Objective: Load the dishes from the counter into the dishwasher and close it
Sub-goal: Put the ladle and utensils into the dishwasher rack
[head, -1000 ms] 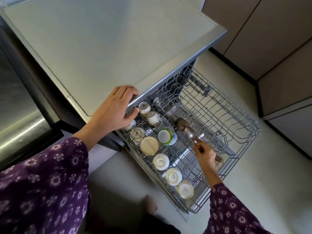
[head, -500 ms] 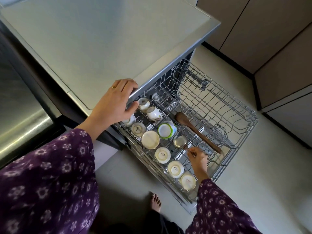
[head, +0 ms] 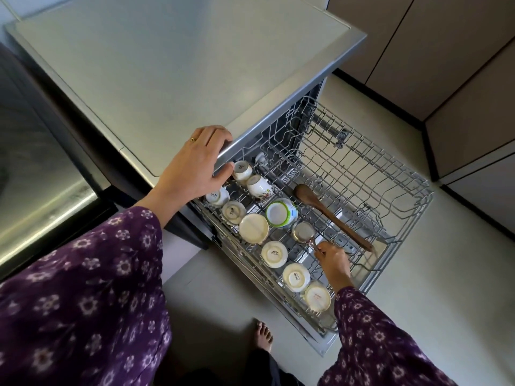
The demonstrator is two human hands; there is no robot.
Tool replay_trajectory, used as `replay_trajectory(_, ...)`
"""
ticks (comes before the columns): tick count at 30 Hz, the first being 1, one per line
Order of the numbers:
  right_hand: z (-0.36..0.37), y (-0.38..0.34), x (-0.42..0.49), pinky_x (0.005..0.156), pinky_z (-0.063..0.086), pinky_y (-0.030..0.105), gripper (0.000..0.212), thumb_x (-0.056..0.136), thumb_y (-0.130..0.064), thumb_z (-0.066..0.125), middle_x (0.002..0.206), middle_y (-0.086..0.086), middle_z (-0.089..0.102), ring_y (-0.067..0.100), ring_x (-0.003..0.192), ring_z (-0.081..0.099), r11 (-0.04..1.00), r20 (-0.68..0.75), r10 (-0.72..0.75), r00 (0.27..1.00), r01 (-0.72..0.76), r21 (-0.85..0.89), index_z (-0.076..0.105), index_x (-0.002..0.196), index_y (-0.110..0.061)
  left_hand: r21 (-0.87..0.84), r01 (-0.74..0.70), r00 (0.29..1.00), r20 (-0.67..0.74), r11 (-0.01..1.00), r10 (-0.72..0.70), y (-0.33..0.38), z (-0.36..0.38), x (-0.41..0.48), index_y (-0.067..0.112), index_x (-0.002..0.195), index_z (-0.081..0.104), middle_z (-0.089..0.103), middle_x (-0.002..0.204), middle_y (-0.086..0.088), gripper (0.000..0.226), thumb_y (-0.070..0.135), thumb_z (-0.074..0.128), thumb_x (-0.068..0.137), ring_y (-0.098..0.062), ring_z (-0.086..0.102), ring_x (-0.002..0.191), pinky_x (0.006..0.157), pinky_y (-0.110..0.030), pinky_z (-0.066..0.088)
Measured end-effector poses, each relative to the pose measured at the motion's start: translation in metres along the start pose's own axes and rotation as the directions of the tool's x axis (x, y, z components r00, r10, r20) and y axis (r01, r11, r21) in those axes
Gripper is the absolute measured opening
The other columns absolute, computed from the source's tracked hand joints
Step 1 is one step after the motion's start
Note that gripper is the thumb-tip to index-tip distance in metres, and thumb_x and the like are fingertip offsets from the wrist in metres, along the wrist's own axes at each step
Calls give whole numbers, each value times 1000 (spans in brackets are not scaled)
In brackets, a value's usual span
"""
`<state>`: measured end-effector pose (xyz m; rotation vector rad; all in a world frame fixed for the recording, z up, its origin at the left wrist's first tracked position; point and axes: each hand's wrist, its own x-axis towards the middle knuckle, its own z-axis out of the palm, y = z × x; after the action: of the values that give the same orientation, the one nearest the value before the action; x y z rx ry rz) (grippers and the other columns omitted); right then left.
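Note:
The dishwasher's wire rack is pulled out over the floor. Several upturned white cups and bowls line its left side, with a green-rimmed bowl among them. A wooden spoon lies diagonally across the rack. A small steel ladle rests bowl-down in the rack; my right hand pinches its handle. My left hand grips the front edge of the counter, its fingers curled over the rim just above the rearmost cups.
A dark glossy appliance front stands to the left. Beige cabinets run along the right behind the rack. My bare foot is on the floor just left of the rack's near corner.
The wooden spoon has been laid down in the rack and left. My right hand moved left with the steel ladle and set its bowl down beside the green-rimmed bowl. The left hand stayed put.

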<state>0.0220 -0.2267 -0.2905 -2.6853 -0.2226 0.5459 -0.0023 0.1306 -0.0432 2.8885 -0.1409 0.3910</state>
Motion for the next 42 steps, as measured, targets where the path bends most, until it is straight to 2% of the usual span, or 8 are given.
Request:
replay_trajectory(5,-18,-13,-11,56,49,17,23,89,-25,61,94,5,67,9,64,61,998,-79,58,995,-57,19,62,109,-12,-13,6,1000,-20,1000,-6,2,-3,0,6,117,51,53,118,-9,39,25,61,85,-23,49,109,92,-30,42)
replay_trajectory(11,-62,-85,-41,59,55,27,14,89,-13,60,93,4,70,12,66,63,956,-259,-207,944,251,154,67,101,-8,-57,71,997,-30,996,-73,10,-18,-14,5,113,54,57,116,-10,33,25,56,87,-24,53,107,95,-34,46)
replay_trajectory(13,-78,-123,-51,62,56,35,11,86,-13,62,86,4,69,16,69,64,895,-289,-348,892,408,180,69,92,-8,-99,144,986,-69,985,-151,12,-32,-29,4,116,53,56,119,-9,34,23,57,88,-24,51,111,98,-33,43)
replay_trajectory(19,-109,-257,-94,59,49,21,20,85,-29,58,76,-2,67,11,64,61,632,-317,-702,637,763,135,69,84,-12,-152,250,937,-210,956,-279,0,-111,-96,4,116,54,56,116,-9,36,13,65,83,-25,51,109,96,-32,40)
replay_trajectory(24,-109,-383,-137,67,46,25,32,85,-44,47,80,-4,65,12,73,60,513,-150,-829,539,839,179,67,85,-20,-137,426,823,-352,894,-446,-41,-186,-182,6,113,54,57,113,-8,36,16,61,79,-24,51,107,97,-28,37)
replay_trajectory(30,-90,-526,-198,68,47,13,9,86,-19,63,82,-4,65,4,71,58,265,-163,-933,321,919,293,68,89,-13,-134,640,619,-494,757,-611,-93,-274,-307,7,113,54,56,111,-8,37,26,57,82,-19,46,105,96,-20,31)
replay_trajectory(37,-40,-675,-261,64,50,25,2,81,-18,67,77,-3,64,10,66,58,162,-73,-981,179,966,202,66,80,-16,-120,801,412,-601,587,-685,-144,-345,-449,9,111,53,57,107,-9,38,32,52,81,-21,50,102,93,-27,36)
replay_trajectory(42,2,-775,-298,69,50,27,6,82,-20,63,81,-1,62,12,71,58,153,48,-988,147,972,179,67,82,-15,-193,879,249,-594,436,-765,-177,-365,-543,9,112,54,55,110,-8,35,19,64,81,-23,49,104,93,-35,42)
